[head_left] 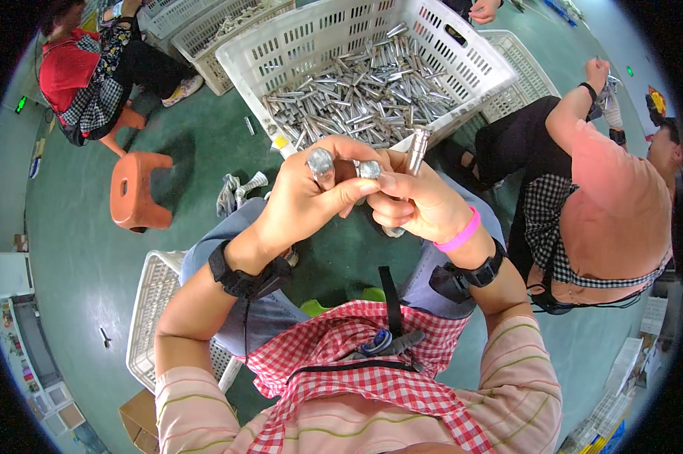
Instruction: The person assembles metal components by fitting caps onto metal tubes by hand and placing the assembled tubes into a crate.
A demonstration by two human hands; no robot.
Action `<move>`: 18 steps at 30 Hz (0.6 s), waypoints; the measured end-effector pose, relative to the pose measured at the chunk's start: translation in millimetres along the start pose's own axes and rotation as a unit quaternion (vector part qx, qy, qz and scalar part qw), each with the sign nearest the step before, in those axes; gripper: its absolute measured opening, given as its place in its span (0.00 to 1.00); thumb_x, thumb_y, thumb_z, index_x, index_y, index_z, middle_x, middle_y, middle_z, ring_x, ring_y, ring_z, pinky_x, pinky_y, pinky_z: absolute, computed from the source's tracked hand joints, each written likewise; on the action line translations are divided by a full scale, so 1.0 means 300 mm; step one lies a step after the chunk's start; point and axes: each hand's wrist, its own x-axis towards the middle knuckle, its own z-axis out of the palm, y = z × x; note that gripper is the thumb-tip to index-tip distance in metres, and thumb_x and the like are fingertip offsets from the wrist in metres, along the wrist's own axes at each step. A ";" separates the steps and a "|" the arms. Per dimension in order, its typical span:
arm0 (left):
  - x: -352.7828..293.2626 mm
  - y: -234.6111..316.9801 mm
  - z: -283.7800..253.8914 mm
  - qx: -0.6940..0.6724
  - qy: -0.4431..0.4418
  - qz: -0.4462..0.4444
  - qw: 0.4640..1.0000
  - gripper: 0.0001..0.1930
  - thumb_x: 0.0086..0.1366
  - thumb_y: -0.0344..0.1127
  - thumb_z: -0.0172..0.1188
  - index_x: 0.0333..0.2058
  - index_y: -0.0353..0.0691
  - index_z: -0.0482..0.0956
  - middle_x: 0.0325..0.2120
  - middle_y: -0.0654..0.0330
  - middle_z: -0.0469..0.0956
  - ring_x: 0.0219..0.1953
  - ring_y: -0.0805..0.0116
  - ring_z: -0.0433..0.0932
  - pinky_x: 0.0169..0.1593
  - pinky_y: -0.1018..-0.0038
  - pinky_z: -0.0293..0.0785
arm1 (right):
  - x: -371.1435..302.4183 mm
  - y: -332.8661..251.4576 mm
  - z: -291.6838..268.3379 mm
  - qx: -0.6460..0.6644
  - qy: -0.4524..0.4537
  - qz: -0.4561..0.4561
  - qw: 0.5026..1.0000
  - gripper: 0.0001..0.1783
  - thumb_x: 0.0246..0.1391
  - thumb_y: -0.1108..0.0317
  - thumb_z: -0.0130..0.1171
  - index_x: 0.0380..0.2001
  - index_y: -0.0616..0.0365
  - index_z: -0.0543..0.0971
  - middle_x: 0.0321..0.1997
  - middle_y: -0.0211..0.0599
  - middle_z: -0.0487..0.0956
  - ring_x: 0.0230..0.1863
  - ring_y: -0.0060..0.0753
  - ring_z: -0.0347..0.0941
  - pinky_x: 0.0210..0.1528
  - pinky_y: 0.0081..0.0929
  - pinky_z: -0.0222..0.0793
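Note:
Both my hands meet in front of me, just over the near edge of a white plastic crate (277, 136) full of loose shiny metal tubes (357, 94). My left hand (304, 189) is closed, with a metal tube (320, 163) showing its rounded end between the fingers. Another short metal piece (369, 169) is pinched where the thumbs and fingertips of both hands come together. In my right hand (425, 197), closed as well, a shiny stepped metal tube (417, 151) stands up between the fingers. The fingers hide the lower parts of these pieces.
A co-worker in red (69, 72) sits at the far left near an orange stool (141, 189). Another person (614, 204) sits close on my right. More white crates stand behind, and a white basket (149, 318) is by my left leg. Grey gloves (235, 193) lie on the floor.

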 end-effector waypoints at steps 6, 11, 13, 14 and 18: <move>0.001 0.010 0.005 0.050 -0.019 0.011 0.999 0.14 0.56 0.31 0.61 0.39 0.33 0.70 0.36 0.60 0.72 0.23 0.82 0.67 0.22 0.85 0.63 | -0.002 0.005 0.002 0.021 -0.012 -0.027 0.999 0.12 0.52 0.61 0.57 0.25 0.51 0.66 0.15 0.20 0.60 0.12 0.11 0.50 0.14 0.13 0.42; -0.003 0.019 0.004 0.080 -0.040 0.014 0.996 0.12 0.55 0.26 0.60 0.39 0.36 0.71 0.32 0.61 0.73 0.22 0.83 0.66 0.22 0.84 0.64 | -0.004 0.012 -0.021 0.024 -0.005 0.027 0.999 0.14 0.50 0.55 0.58 0.30 0.51 0.69 0.21 0.23 0.66 0.12 0.10 0.50 0.14 0.11 0.44; -0.009 0.038 0.013 0.069 -0.048 -0.036 0.996 0.13 0.55 0.26 0.59 0.40 0.36 0.70 0.33 0.60 0.72 0.22 0.83 0.67 0.22 0.84 0.64 | -0.002 0.010 -0.004 0.048 -0.006 0.043 0.998 0.14 0.50 0.54 0.58 0.31 0.51 0.70 0.22 0.23 0.67 0.12 0.09 0.50 0.14 0.11 0.44; -0.007 0.041 0.027 0.004 -0.014 -0.023 1.000 0.15 0.56 0.25 0.59 0.42 0.36 0.69 0.31 0.61 0.72 0.21 0.83 0.67 0.22 0.85 0.64 | 0.001 0.009 0.002 0.072 -0.006 0.057 0.996 0.15 0.50 0.53 0.57 0.33 0.52 0.71 0.23 0.24 0.68 0.12 0.09 0.50 0.14 0.10 0.44; -0.001 0.052 0.057 -0.109 0.026 -0.017 0.994 0.17 0.56 0.25 0.58 0.44 0.35 0.66 0.25 0.62 0.72 0.18 0.83 0.67 0.20 0.86 0.62 | 0.004 0.005 -0.012 0.062 -0.047 0.074 0.994 0.18 0.51 0.51 0.56 0.36 0.53 0.71 0.21 0.24 0.67 0.11 0.08 0.50 0.13 0.10 0.44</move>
